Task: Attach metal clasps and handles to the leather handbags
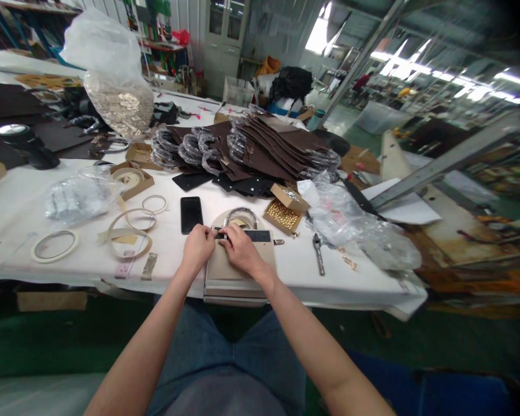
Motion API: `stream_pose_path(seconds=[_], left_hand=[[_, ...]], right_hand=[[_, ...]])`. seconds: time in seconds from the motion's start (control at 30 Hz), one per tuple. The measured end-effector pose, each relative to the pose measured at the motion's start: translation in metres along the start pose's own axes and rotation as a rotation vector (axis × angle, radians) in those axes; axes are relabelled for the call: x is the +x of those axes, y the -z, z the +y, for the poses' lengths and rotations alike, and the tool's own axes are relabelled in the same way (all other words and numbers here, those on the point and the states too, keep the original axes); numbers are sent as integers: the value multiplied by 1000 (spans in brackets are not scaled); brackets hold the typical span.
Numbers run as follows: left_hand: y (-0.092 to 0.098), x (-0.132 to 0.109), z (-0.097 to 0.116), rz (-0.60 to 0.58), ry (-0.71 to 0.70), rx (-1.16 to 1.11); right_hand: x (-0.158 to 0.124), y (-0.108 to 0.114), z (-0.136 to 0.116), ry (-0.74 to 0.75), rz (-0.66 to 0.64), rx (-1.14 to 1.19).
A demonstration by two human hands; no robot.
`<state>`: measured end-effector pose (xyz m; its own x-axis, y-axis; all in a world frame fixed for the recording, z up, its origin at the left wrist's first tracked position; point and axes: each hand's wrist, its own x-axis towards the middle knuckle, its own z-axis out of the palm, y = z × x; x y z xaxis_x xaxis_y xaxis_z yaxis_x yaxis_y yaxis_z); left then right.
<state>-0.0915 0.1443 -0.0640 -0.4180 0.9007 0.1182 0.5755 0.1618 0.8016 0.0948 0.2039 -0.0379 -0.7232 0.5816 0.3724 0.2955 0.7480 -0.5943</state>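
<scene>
Fingers (pixel 208 231) of left hand (pixel 198 248) and right hand (pixel 241 248) narrow on black strip (pixel 259 236) (bare tabletop (pixel 298 263) off right edge)

A flat black strip (pixel 260 236) lies along the far end of a beige stack (pixel 225 271).

Blue denim jeans (pixel 195 341), a grey top (pixel 229 396) (plain where it shows), bare forearms (pixel 149 335).

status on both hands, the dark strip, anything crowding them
Left hand, right hand at left end of dark strip. Strip atop beige stack. Black phone close beyond left hand.
</scene>
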Motion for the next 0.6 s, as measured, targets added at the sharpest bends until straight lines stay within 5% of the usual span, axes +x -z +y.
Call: stream_pose_path(seconds=[0.6], left_hand=[[-6, -5, -5, 32, -43, -29]], right_hand=[[1, 2, -1, -18, 11, -6]])
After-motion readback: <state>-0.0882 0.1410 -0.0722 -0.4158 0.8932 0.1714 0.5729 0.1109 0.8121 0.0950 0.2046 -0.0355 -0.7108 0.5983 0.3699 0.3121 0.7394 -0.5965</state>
